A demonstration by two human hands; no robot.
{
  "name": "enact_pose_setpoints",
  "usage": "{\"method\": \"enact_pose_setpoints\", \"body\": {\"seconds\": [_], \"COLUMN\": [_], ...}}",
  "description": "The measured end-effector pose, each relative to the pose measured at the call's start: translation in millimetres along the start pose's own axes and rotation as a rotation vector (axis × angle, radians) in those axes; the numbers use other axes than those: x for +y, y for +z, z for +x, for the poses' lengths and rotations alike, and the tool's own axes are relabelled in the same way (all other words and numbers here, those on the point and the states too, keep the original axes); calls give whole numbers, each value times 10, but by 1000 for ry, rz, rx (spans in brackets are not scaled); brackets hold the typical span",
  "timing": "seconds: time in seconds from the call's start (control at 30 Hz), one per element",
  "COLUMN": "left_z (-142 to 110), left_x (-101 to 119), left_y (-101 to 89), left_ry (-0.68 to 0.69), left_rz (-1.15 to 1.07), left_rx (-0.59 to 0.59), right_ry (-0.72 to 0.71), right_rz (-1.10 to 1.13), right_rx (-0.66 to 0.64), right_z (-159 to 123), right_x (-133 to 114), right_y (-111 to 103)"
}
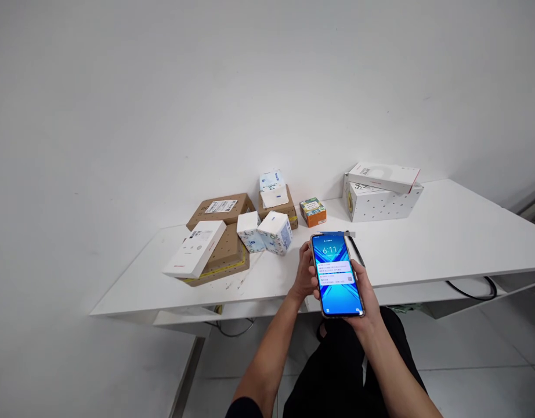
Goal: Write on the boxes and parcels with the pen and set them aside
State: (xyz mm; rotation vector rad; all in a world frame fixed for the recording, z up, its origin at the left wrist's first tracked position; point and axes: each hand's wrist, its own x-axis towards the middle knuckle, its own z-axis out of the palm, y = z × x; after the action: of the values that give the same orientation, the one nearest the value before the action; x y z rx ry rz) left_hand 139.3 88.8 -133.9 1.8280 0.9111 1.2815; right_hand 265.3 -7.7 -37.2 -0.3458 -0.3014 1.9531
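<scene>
A smartphone (pixel 337 276) with its screen lit, showing 6:11 and notifications on a blue background, is held upright between both hands in front of the desk edge. My left hand (pixel 303 273) closes on the phone's left side, its fingers partly behind the phone. My right hand (pixel 367 299) grips the lower right side and bottom corner. Just behind the phone's top right corner, a thin dark object (pixel 355 248) lies on the desk, partly hidden; I cannot make out its kind.
On the white desk (pixel 459 232) stand brown cardboard boxes (pixel 226 247), a flat white box (pixel 195 249), small patterned white boxes (pixel 276 232) and an orange-green box (pixel 313 212). Right of these, a slim white box (pixel 385 175) rests on a spotted white box (pixel 380 203). A black cable (pixel 476 293) hangs below.
</scene>
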Motion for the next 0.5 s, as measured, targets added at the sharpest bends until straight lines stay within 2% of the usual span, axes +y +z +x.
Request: {"method": "enact_pose_setpoints", "body": {"seconds": [0.07,0.13,0.2,0.27,0.33,0.4,0.43,0.5], "left_z": [6,14,20,21,20,19,19,22], "left_x": [-25,-51,-71,-82,-88,-89,-88,-84], "left_y": [24,52,73,80,78,70,67,60], "left_ry": [86,158,189,208,209,213,219,235], "left_rz": [-4,11,37,50,43,33,30,33], "left_rx": [18,43,56,54,47,47,49,50], "right_ry": [-93,-273,-506,-684,-660,-508,-429,-309], "right_rz": [-132,-354,-720,-1257,-1747,-2043,-2135,-2264], "right_rx": [134,339,597,879,1105,1283,1336,1354], "right_z": [-55,-119,-170,-188,-165,-107,-70,10], "right_x": [-94,-252,-457,-667,-831,-913,-923,-900], "right_y": [-19,-105,-265,-472,-674,-829,-883,-951]}}
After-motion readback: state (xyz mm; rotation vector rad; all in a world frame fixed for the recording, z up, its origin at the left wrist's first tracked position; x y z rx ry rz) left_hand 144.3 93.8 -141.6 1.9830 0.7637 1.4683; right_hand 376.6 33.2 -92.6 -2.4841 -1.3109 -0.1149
